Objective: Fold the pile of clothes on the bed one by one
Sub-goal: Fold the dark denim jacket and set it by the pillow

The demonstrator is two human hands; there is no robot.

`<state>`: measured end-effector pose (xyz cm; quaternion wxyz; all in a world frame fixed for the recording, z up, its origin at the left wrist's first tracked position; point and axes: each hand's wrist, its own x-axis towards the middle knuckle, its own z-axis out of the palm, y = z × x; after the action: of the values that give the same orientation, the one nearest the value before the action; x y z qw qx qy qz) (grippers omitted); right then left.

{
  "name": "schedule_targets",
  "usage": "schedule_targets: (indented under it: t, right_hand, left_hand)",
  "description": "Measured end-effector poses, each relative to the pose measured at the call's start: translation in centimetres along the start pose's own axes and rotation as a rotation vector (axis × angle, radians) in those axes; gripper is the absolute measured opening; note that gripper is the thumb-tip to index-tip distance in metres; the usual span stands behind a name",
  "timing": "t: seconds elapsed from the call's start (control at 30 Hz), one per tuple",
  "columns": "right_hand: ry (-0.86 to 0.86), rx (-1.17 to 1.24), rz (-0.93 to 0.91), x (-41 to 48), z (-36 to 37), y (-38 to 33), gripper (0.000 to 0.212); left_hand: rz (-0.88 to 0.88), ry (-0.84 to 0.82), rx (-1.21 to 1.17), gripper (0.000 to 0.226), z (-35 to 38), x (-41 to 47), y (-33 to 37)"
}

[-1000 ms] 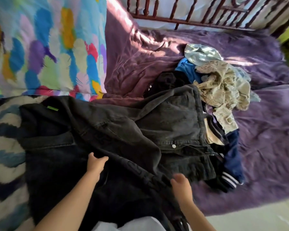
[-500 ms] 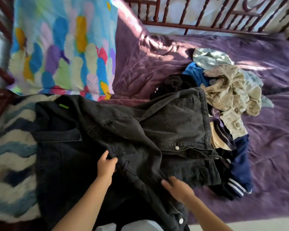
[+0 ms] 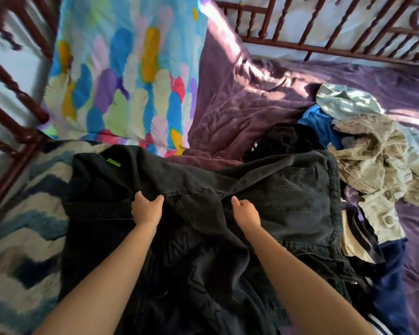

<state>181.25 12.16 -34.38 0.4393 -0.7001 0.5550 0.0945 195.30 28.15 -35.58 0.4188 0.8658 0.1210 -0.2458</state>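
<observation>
A black denim garment [image 3: 288, 194] lies spread across the middle of the bed, with a small green tag near its far left corner. My left hand [image 3: 146, 209] grips a seam fold of it, fingers curled into the cloth. Just to the right, my right hand [image 3: 246, 211] pinches another fold of the same garment. A pile of clothes [image 3: 375, 160] sits to the right: a beige patterned piece, a pale blue one, a bright blue one and a navy piece with white stripes [image 3: 392, 286].
A multicoloured feather-print pillow [image 3: 121, 76] leans at the back left. A blue and white zigzag blanket [image 3: 22, 238] covers the left, a purple blanket [image 3: 240, 110] the rest. Dark red wooden rails [image 3: 324, 44] border the bed at the back and left.
Both hands have moved forward, away from me, up the black garment and now grip folds near its middle. The camera has leaned closer over the bed.
</observation>
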Motion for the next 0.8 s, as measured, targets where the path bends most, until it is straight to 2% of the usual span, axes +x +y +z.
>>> schedule_targets:
  t: [0.03, 0.1, 0.2, 0.3, 0.37, 0.47, 0.5, 0.57, 0.6, 0.63, 0.7, 0.77, 0.8]
  right_hand:
    - [-0.016, 0.081, 0.027, 0.9, 0.5, -0.7, 0.044]
    - [-0.05, 0.219, 0.098, 2.5, 1.3, -1.7, 0.062]
    - [-0.034, 0.278, 0.128, 4.9, 2.5, -2.6, 0.079]
    - [0.032, 0.307, 0.077, 7.2, 3.6, -4.3, 0.088]
    - [0.132, 0.436, 0.017, 9.4, 3.5, -6.3, 0.087]
    - [0.292, 0.895, 0.039, 13.8, 1.5, -10.6, 0.079]
    - [0.3, 1.007, 0.062, 15.3, 0.6, -11.8, 0.078]
    - [0.127, 1.101, 0.094, 17.5, -0.4, -13.3, 0.077]
    - [0.026, 1.014, 0.089, 17.9, -0.5, -13.5, 0.076]
    - [-0.031, 0.802, 0.05, 17.9, -0.2, -13.2, 0.073]
    - [-0.029, 0.19, -0.09, 16.7, 0.8, -11.4, 0.066]
    - [-0.036, -0.216, -0.236, 14.0, 1.9, -8.4, 0.064]
    - [-0.046, -0.351, -0.278, 12.3, 2.4, -6.7, 0.064]
  left_hand:
    - [-0.001, 0.029, 0.001, 0.068, 0.3, 1.0, 0.7]
    - [-0.004, 0.059, -0.026, 0.071, 0.9, 3.0, 1.7]
    - [-0.031, 0.065, -0.017, 0.074, 1.4, 5.7, 2.2]
    - [0.038, 0.093, 0.014, 0.058, 1.7, 7.8, 3.4]
    - [0.168, 0.086, -0.039, 0.045, 1.6, 9.4, 5.6]
    - [0.273, 0.106, -0.261, 0.032, 2.0, 13.1, 9.7]
    - [0.271, 0.126, -0.33, 0.031, 2.2, 14.3, 10.8]
    - [0.278, 0.148, -0.267, 0.037, 2.9, 15.9, 12.3]
    - [0.327, 0.102, -0.159, 0.047, 3.3, 16.1, 12.7]
    - [0.403, 0.012, -0.025, 0.058, 4.0, 16.0, 12.4]
    - [0.585, -0.128, 0.369, 0.077, 4.9, 14.7, 10.9]
    - [0.693, -0.14, 0.716, 0.083, 5.1, 13.2, 8.4]
    - [0.705, -0.11, 0.795, 0.083, 5.0, 12.3, 6.8]
